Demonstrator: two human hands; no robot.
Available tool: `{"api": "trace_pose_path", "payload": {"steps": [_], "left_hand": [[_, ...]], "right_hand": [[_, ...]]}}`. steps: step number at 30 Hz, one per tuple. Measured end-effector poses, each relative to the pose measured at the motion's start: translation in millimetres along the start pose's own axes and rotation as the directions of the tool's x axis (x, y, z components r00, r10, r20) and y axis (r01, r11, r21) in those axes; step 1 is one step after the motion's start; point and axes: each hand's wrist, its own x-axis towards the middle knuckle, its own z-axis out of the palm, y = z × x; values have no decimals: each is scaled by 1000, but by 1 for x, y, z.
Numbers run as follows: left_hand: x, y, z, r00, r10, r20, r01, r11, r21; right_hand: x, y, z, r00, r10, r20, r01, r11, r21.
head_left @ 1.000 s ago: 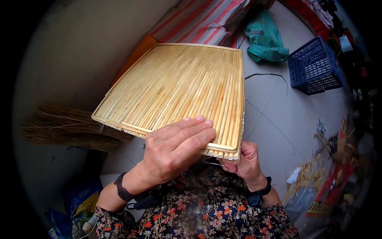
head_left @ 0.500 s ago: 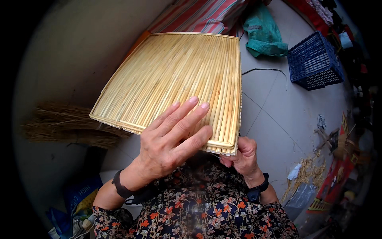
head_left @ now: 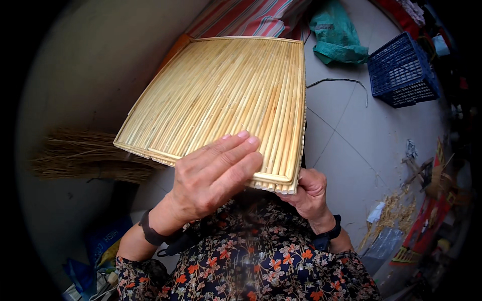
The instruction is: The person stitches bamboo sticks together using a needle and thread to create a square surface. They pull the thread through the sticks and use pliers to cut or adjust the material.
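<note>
A rectangular panel of pale straw-coloured reeds [head_left: 216, 90] with raised border strips stretches across the middle of the view, tilted. My left hand [head_left: 211, 175] lies over its near part, fingers out flat and close together on the reeds. At the near right corner, my right hand [head_left: 309, 193] is closed just beside and under the cut reed ends; its fingertips, and whatever they grip, are hidden by the panel.
Dark dried stalk bundles [head_left: 85, 155] lie at left by the wall. Beyond the panel are striped fabric [head_left: 241, 20], a green plastic bag [head_left: 337, 42] and a blue crate [head_left: 401, 70]. Straw scraps [head_left: 389, 220] and clutter lie on the tiled floor [head_left: 341, 150] at right.
Since a second ago the panel and both hands have shifted away from my body, upward in view. My left hand's fingers spread further up the reeds, then drew back closer together.
</note>
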Motion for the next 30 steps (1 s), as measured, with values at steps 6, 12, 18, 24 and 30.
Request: {"api": "trace_pose_path", "payload": {"steps": [6, 12, 18, 24, 30], "left_hand": [[24, -21, -38, 997, -72, 19, 73, 993, -91], [40, -33, -70, 952, -290, 96, 301, 944, -132], [50, -45, -72, 928, -361, 93, 373, 901, -220], [50, -48, -72, 927, -370, 68, 376, 902, -215], [48, -49, -74, 915, -398, 70, 403, 891, -208]], "right_hand": [[-11, -1, -1, 1000, 25, -10, -24, 999, 37], [46, -34, 4, 966, -257, 34, 259, 944, -205], [84, -54, 29, 909, -410, 73, 409, 846, -341], [93, -51, 38, 893, -443, 72, 434, 809, -397], [90, -54, 37, 925, -377, 49, 361, 829, -426]]}}
